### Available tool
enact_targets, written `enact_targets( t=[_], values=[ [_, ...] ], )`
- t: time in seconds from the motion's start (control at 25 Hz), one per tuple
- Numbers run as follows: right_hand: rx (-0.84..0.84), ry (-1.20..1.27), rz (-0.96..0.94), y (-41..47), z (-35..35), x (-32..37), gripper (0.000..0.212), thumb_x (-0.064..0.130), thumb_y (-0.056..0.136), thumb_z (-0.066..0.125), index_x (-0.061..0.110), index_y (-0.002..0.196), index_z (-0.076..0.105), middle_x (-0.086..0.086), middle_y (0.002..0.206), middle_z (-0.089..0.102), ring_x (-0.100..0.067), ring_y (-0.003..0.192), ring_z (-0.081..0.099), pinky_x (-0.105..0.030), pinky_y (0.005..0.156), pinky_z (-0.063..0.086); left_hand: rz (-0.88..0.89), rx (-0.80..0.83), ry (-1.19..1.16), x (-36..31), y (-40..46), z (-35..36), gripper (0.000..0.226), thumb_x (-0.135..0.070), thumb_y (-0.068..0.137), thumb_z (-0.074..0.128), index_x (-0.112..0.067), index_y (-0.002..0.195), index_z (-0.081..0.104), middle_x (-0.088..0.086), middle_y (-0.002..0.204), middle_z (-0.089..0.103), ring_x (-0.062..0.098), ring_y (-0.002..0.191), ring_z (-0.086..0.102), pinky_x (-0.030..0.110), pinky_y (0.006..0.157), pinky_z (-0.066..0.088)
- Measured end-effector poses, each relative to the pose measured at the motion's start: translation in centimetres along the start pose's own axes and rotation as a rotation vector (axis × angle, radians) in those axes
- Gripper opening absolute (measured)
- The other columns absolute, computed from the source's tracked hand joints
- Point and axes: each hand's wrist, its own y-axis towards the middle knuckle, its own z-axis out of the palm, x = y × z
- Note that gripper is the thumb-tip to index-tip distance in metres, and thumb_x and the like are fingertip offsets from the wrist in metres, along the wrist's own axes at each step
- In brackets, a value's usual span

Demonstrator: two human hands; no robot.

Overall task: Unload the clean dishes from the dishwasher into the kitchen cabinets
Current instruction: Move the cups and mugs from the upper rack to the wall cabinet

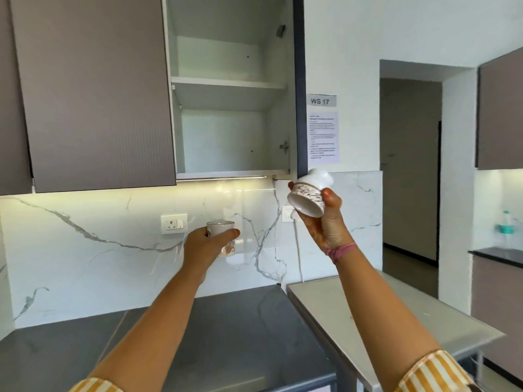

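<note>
Head view showed the left hand (208, 244) wrapped around an upright patterned cup (221, 236) before the marble backsplash (85, 250). The right hand (329, 224) gripped a tilted second cup (307, 198) just below the open cabinet (232, 89), its shelves bare.

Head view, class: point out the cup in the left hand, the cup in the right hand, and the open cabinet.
Left cup (220, 228): head view, upper side wall, below the rim.
Right cup (307, 197): head view, patterned side wall.
Open cabinet (226, 82): head view, front edge of the middle shelf.
</note>
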Motion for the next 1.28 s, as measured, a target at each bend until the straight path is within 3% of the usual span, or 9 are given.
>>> enact_targets(
  t=[0.12, 0.24, 0.32, 0.44, 0.52, 0.72, 0.88, 1.08, 1.28],
  values=[
    [-0.053, -0.647, -0.009, -1.1, -0.1, 3.0, 0.048, 0.035, 0.065, 0.072, 0.012, 0.106, 0.064, -0.006, 0.104, 0.068, -0.01, 0.092, 0.065, -0.025, 0.085, 0.05, -0.021, 0.008, 0.007, -1.1, -1.9, 1.3, 0.043, -0.034, 0.075, 0.078, -0.011, 0.109, 0.065, 0.005, 0.098, 0.067, 0.02, 0.085, 0.061, 0.026, 0.07, 0.046],
    [-0.014, -1.14, -0.022, 0.2, -0.9, 5.5, 0.043, 0.036, 0.076, 0.073, 0.017, 0.114, 0.065, -0.008, 0.146, 0.043, -0.013, 0.137, 0.037, -0.026, 0.106, 0.037, -0.018, -0.003, -0.006, -2.2, -2.6, 1.7, 0.041, -0.035, 0.074, 0.079, -0.012, 0.104, 0.065, 0.006, 0.096, 0.068, 0.021, 0.085, 0.061, 0.028, 0.071, 0.045],
    [-0.012, -1.342, 0.019, 1.1, -2.1, 6.5, 0.052, 0.041, 0.074, 0.076, 0.012, 0.117, 0.065, -0.008, 0.155, 0.029, -0.016, 0.144, 0.024, -0.025, 0.109, 0.028, -0.005, -0.014, -0.013, -3.0, -2.9, 1.7, 0.035, -0.034, 0.075, 0.079, -0.014, 0.098, 0.063, 0.005, 0.093, 0.066, 0.02, 0.082, 0.06, 0.029, 0.072, 0.044],
    [-0.048, -1.576, 0.102, 1.6, -4.1, 6.8, 0.069, 0.048, 0.071, 0.078, 0.006, 0.123, 0.06, -0.004, 0.159, 0.018, -0.022, 0.148, 0.006, -0.046, 0.119, 0.006, 0.019, -0.027, -0.006, -3.4, -2.8, 1.6, 0.035, -0.034, 0.076, 0.078, -0.015, 0.099, 0.06, 0.004, 0.093, 0.063, 0.022, 0.086, 0.059, 0.03, 0.075, 0.045],
    [-0.07, -1.738, 0.131, 1.7, -5.2, 6.9, 0.076, 0.053, 0.071, 0.076, 0.006, 0.128, 0.057, -0.003, 0.16, 0.012, -0.019, 0.148, -0.007, -0.051, 0.115, -0.009, 0.033, -0.024, 0.014, -3.3, -2.4, 1.5, 0.037, -0.035, 0.076, 0.077, -0.016, 0.102, 0.059, 0.004, 0.096, 0.062, 0.024, 0.09, 0.059, 0.031, 0.076, 0.046],
    [-0.144, -1.858, 0.172, 2.7, -7.8, 7.9, 0.075, 0.051, 0.074, 0.073, 0.004, 0.13, 0.054, -0.013, 0.16, -0.002, -0.025, 0.146, -0.017, -0.044, 0.117, -0.007, 0.036, -0.026, 0.033, -2.0, -0.8, 1.2, 0.045, -0.033, 0.077, 0.077, -0.01, 0.112, 0.062, 0.006, 0.098, 0.062, 0.025, 0.09, 0.059, 0.031, 0.074, 0.045],
    [-0.066, -2.045, 0.148, 3.8, -8.7, 7.0, 0.074, 0.056, 0.071, 0.071, 0.003, 0.121, 0.06, -0.017, 0.159, -0.007, -0.026, 0.146, -0.018, -0.044, 0.118, -0.002, 0.031, -0.025, 0.05, -0.3, 0.8, 1.5, 0.049, -0.032, 0.078, 0.076, -0.008, 0.117, 0.06, 0.005, 0.1, 0.06, 0.024, 0.091, 0.057, 0.031, 0.075, 0.044],
    [-0.176, -2.092, 0.144, 6.8, -8.2, 3.5, 0.082, 0.06, 0.071, 0.067, 0.002, 0.127, 0.055, -0.029, 0.156, -0.007, -0.038, 0.143, -0.021, -0.043, 0.118, -0.001, 0.064, -0.019, 0.041, 1.3, 5.4, 1.8, 0.037, -0.034, 0.077, 0.077, -0.016, 0.105, 0.059, 0.005, 0.098, 0.062, 0.023, 0.089, 0.058, 0.03, 0.074, 0.044],
    [-0.271, -2.004, 0.163, 11.1, -8.5, 1.5, 0.079, 0.059, 0.074, 0.067, 0.003, 0.129, 0.054, -0.031, 0.155, -0.003, -0.041, 0.143, -0.019, -0.044, 0.119, 0.0, 0.077, -0.022, -0.018, 1.8, 12.7, 2.2, 0.036, -0.035, 0.071, 0.082, -0.01, 0.093, 0.068, 0.007, 0.088, 0.069, 0.026, 0.085, 0.065, 0.028, 0.067, 0.046]
  ],
)
